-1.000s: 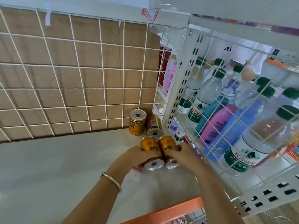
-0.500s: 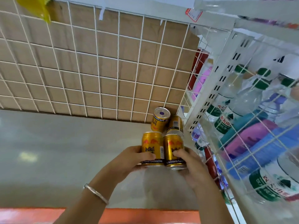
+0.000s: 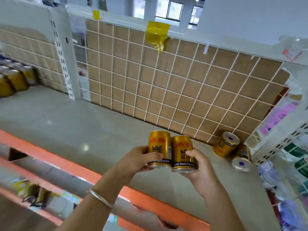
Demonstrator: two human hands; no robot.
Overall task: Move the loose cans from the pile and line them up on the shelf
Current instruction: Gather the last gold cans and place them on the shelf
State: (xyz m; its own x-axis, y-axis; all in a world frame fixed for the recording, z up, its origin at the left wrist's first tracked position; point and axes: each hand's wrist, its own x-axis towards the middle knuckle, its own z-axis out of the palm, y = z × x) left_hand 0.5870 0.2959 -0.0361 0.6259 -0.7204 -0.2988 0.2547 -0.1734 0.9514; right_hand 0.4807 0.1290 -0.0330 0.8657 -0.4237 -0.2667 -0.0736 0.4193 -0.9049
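Lower centre of frame: holding two gold cans upright, side by side, walls touching.
Left grip [image 3: 135,160] curled round left can [image 3: 159,147], thumb across the lower label, fingers behind.
Right grip [image 3: 200,171] curled round right can [image 3: 181,148], thumb on the front, palm under and beside the base.
Both held low on the body, tops bare.
Both over the front part of the shelf [image 3: 80,129], just behind the orange edge [image 3: 66,163]. Bases look lifted off the surface; cannot tell by how much.
Thin bracelet [image 3: 100,198] on the left wrist, lower centre.

Right of the held pair, well apart from it: rest of the pile, two more gold cans in the shelf's back right corner.
Tilted can [image 3: 225,145] leaning against the wire grid [image 3: 166,89], silver end with purple dot facing up.
Lying can [image 3: 241,157] on its side just below and right of it, silver end toward the camera, touching or nearly touching the tilted one.

Behind the grid: brown board, filling centre frame.
Yellow tape [image 3: 155,35] stuck at the grid's top edge, upper centre.
White slotted post [image 3: 63,64] at upper left, splitting off the next bay.
Far left, beyond the post: row of gold cans [image 3: 15,79], blurred.
Right edge: wire side panel with blurred pink and green packs behind; not readable.
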